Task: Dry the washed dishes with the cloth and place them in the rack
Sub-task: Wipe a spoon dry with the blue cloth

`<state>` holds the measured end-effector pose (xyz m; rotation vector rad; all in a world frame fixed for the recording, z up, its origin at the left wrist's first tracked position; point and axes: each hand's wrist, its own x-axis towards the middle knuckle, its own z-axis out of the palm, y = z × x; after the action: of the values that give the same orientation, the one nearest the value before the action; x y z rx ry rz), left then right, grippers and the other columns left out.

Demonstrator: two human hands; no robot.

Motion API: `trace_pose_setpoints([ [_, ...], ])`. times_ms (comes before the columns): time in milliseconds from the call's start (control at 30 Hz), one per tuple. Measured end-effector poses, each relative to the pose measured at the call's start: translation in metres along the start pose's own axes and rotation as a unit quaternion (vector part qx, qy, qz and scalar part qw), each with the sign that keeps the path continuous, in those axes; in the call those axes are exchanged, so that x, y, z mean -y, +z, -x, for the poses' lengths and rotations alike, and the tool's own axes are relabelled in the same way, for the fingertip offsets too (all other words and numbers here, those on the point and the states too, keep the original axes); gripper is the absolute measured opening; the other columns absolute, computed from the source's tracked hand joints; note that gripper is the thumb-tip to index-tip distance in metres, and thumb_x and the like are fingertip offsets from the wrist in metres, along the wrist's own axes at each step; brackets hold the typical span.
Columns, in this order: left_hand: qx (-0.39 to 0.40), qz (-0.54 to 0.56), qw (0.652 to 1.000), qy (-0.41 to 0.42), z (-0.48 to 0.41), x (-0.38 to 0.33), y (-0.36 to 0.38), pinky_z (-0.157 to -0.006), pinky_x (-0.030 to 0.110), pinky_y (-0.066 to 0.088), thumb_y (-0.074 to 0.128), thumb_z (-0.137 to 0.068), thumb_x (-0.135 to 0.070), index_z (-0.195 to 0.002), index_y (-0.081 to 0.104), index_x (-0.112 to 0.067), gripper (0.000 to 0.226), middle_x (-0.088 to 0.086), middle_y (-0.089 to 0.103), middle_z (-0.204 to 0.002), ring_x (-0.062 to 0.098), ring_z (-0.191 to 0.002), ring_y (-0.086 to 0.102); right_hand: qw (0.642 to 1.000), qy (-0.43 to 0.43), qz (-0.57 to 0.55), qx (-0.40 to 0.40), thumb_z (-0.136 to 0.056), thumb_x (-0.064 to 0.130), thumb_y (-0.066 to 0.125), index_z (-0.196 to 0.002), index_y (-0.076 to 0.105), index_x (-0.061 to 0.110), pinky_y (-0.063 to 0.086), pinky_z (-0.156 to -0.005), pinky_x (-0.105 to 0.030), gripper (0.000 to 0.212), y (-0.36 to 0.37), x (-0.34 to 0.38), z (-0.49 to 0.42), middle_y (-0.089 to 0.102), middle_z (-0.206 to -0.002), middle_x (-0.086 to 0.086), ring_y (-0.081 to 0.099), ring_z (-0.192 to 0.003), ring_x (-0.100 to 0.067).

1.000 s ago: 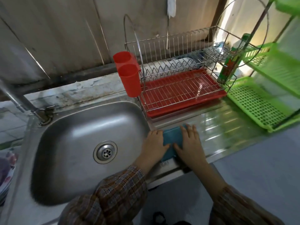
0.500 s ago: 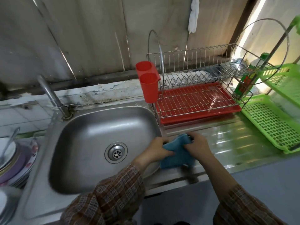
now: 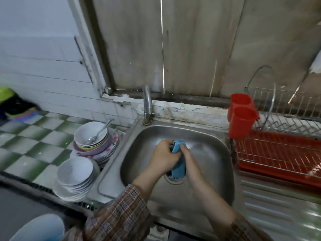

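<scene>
My left hand (image 3: 164, 158) and my right hand (image 3: 186, 153) both grip a blue cloth (image 3: 178, 165) over the middle of the steel sink (image 3: 208, 153); the cloth hangs down between them. Left of the sink stands a stack of white bowls and plates (image 3: 74, 178). Behind it a second stack (image 3: 97, 141) carries a white bowl with a spoon (image 3: 99, 132) on top. The wire dish rack (image 3: 284, 150) with its red tray sits at the right, and a red double cutlery holder (image 3: 241, 117) hangs on its left end.
A steel tap (image 3: 147, 105) rises behind the sink. Green and white checked tiles (image 3: 29, 136) cover the counter at the left. A ribbed steel drainboard (image 3: 278, 209) lies at the lower right. A pale blue rounded object (image 3: 40, 228) shows at the bottom left.
Both hands lifted the blue cloth off the drainboard and carried it left over the sink. The view swung left, bringing the stacked dishes into sight and cutting off the green baskets.
</scene>
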<state>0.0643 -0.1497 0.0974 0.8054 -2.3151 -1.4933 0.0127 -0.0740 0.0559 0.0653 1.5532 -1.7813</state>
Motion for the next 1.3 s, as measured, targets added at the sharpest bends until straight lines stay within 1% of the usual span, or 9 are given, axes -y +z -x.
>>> trace_pose_setpoints([
  [67, 0.024, 0.022, 0.999, -0.023, 0.003, 0.001, -0.024, -0.079, 0.032, 0.055, 0.062, -0.089, -0.007, -0.096, 0.068, -0.012, 0.011, 0.008, 0.070, -0.090, 0.019, -0.087, 0.068, 0.993, 0.066, -0.091, 0.039, -0.075, 0.059, 0.066, -0.120, 0.064, 0.014, 0.053, -0.072, -0.034, 0.064, 0.027, -0.004, -0.006, 0.068, -0.106, -0.010, 0.064, -0.094, -0.023],
  [167, 0.040, 0.104, 0.992, -0.060, 0.009, 0.006, -0.057, -0.087, 0.029, 0.055, 0.062, -0.092, -0.011, -0.113, 0.067, -0.010, 0.022, 0.006, 0.072, -0.099, 0.015, -0.092, 0.069, 0.988, 0.065, -0.105, 0.098, -0.083, 0.061, 0.056, -0.105, 0.071, 0.018, 0.046, -0.098, -0.054, 0.050, 0.057, -0.008, -0.017, 0.071, -0.108, -0.011, 0.065, -0.102, -0.030],
  [233, 0.006, 0.164, 0.983, -0.086, 0.010, 0.015, -0.079, -0.088, 0.034, 0.056, 0.061, -0.092, -0.009, -0.114, 0.068, -0.009, 0.023, 0.009, 0.072, -0.099, 0.018, -0.091, 0.070, 0.979, 0.068, -0.125, 0.143, -0.088, 0.057, 0.051, -0.097, 0.074, 0.019, 0.045, -0.097, -0.054, 0.045, 0.076, -0.009, -0.023, 0.073, -0.100, -0.011, 0.067, -0.091, -0.031],
  [367, -0.100, 0.221, 0.964, -0.112, -0.002, 0.043, -0.136, -0.054, 0.027, 0.057, 0.058, -0.095, -0.010, -0.107, 0.066, 0.001, 0.019, 0.012, 0.069, -0.081, 0.016, -0.057, 0.067, 0.979, 0.074, -0.096, 0.163, -0.087, 0.038, 0.060, -0.106, 0.068, 0.014, 0.053, -0.076, -0.044, 0.031, 0.125, -0.020, -0.032, 0.072, -0.093, -0.012, 0.068, -0.078, -0.030],
  [600, -0.174, 0.157, 0.958, -0.162, -0.046, 0.112, -0.227, -0.050, 0.020, 0.048, 0.051, -0.095, -0.001, -0.078, 0.063, -0.007, 0.022, 0.007, 0.062, -0.073, 0.016, -0.059, 0.056, 0.996, 0.022, 0.066, 0.053, -0.080, 0.015, 0.078, -0.092, 0.064, 0.006, 0.052, -0.038, -0.034, 0.020, 0.208, -0.034, -0.071, 0.068, -0.083, -0.016, 0.065, -0.063, -0.030],
  [800, -0.121, -0.151, 0.968, -0.160, -0.105, 0.186, -0.284, -0.104, 0.039, 0.043, 0.045, -0.088, 0.002, -0.108, 0.070, -0.005, 0.033, 0.013, 0.067, -0.116, 0.029, -0.111, 0.060, 0.977, -0.038, 0.187, 0.093, -0.069, -0.001, 0.083, -0.094, 0.067, 0.001, 0.054, -0.042, -0.028, 0.030, 0.270, -0.042, -0.108, 0.068, -0.079, -0.010, 0.063, -0.061, -0.021],
  [900, -0.036, -0.268, 0.951, -0.153, -0.128, 0.213, -0.302, -0.096, 0.035, 0.047, 0.046, -0.091, -0.004, -0.121, 0.062, -0.004, 0.034, 0.013, 0.061, -0.125, 0.030, -0.113, 0.059, 0.932, -0.085, 0.329, 0.122, -0.066, -0.005, 0.084, -0.102, 0.067, -0.003, 0.055, -0.059, -0.026, 0.040, 0.290, -0.043, -0.132, 0.068, -0.087, -0.009, 0.064, -0.073, -0.021],
  [1067, 0.044, -0.369, 0.920, -0.123, -0.167, 0.243, -0.315, -0.099, 0.034, 0.041, 0.056, -0.094, -0.017, -0.126, 0.056, -0.006, 0.034, 0.014, 0.058, -0.130, 0.029, -0.120, 0.053, 0.746, -0.165, 0.634, 0.119, -0.074, 0.022, 0.081, -0.100, 0.070, 0.020, 0.035, -0.052, -0.020, 0.028, 0.309, -0.037, -0.156, 0.064, -0.092, 0.001, 0.055, -0.081, -0.015],
  [1300, 0.089, -0.444, 0.888, -0.077, -0.198, 0.259, -0.308, -0.092, 0.034, 0.042, 0.055, -0.095, -0.024, -0.114, 0.061, -0.004, 0.028, 0.013, 0.063, -0.118, 0.029, -0.113, 0.057, 0.693, -0.244, 0.666, 0.132, -0.087, 0.014, 0.066, -0.123, 0.065, 0.025, 0.045, -0.071, -0.023, 0.037, 0.310, -0.053, -0.179, 0.063, -0.115, -0.002, 0.057, -0.109, -0.024],
])
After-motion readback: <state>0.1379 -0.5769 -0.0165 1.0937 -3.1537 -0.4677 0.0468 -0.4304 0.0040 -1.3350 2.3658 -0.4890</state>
